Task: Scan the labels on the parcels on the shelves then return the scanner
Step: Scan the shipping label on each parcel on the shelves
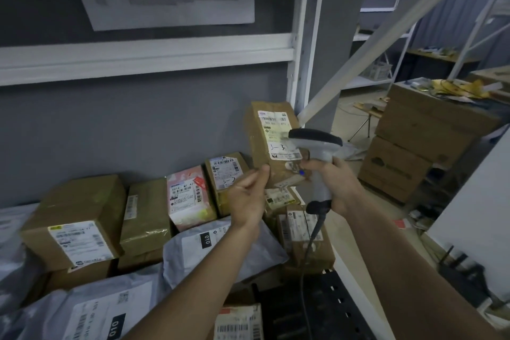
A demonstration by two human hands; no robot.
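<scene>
Fingers: left hand (248, 196) pinches the lower left corner of the raised brown parcel (271, 141); right hand (338, 185) wraps the handle of the corded barcode scanner (317, 152).

Head view: parcel held upright at about 1 o'clock from centre, shipping label (276, 132) facing the camera. Scanner head sits just beside the label at its 4 o'clock, overlapping its lower right corner, too close and off-axis I'd say. Pull the scanner back, aim squarely at the barcode, keep the parcel steady, then trigger. Remaining parcels, e.g. the pink one (190, 199), lie on the shelf at 8 o'clock.
</scene>
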